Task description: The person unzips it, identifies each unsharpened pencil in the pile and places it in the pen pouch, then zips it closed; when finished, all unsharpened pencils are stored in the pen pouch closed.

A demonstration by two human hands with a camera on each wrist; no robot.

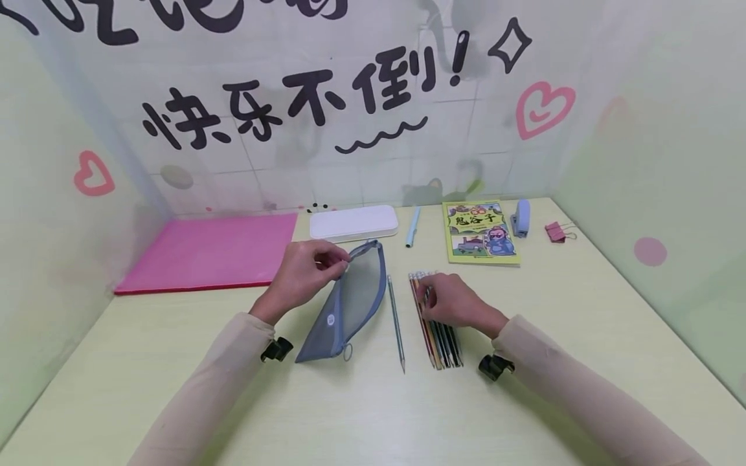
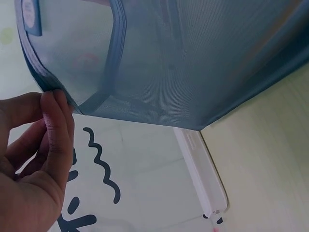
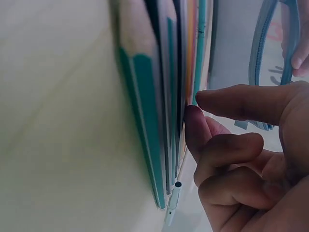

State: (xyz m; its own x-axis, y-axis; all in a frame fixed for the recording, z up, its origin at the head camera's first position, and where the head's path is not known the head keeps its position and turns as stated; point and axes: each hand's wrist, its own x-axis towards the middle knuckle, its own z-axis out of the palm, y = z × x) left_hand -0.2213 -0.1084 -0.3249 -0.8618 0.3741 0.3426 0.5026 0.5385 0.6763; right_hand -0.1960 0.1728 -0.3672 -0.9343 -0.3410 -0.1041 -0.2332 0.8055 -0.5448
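My left hand [image 1: 307,272] pinches the upper rim of a blue-grey mesh zip pouch [image 1: 364,285], which stands tilted with its mouth spread wide. In the left wrist view, thumb and fingertips grip the pouch's edge beside the see-through mesh [image 2: 149,63]. Over a row of pencils [image 1: 444,349] lying side by side, my right hand [image 1: 451,301] has its fingers bent. Seen from the right wrist, the thumb and a fingertip pinch at a teal pencil [image 3: 200,53] in the row. A single pencil [image 1: 396,323] lies apart, between pouch and row.
Along the back are a pink folder [image 1: 215,249], a white case [image 1: 353,222], a light-blue pen [image 1: 413,226], a yellow booklet [image 1: 480,233], a purple stapler [image 1: 521,218] and a pink binder clip [image 1: 557,233]. Printed walls [image 1: 658,162] bound the table on three sides.
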